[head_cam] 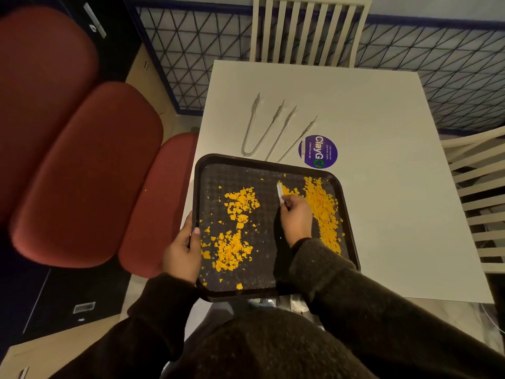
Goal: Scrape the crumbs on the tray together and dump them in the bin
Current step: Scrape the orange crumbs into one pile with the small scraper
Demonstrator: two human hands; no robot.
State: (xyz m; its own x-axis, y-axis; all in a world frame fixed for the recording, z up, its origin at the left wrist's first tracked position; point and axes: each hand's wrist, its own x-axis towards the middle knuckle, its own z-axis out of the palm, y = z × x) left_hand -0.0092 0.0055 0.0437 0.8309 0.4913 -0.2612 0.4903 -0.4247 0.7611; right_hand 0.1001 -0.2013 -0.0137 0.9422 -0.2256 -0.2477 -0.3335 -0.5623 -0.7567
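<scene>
A dark square tray (269, 164) lies at the near left corner of a white table (382, 187), overhanging its edges. Orange crumbs (237, 231) are scattered over the tray's left half. A denser band of orange crumbs (323, 209) runs along the right side. My left hand (182, 250) grips the tray's left rim. My right hand (295, 217) is over the tray's middle, pinching a small white scraper (279, 191) whose edge stands on the tray surface beside a few crumbs. No bin is in view.
Two metal tongs (254, 127) (289, 135) lie on the table behind the tray, beside a round purple sticker (318, 151). Red padded seats (87, 173) stand to the left. White slatted chairs stand at the far side (308, 31) and at the right (475, 201).
</scene>
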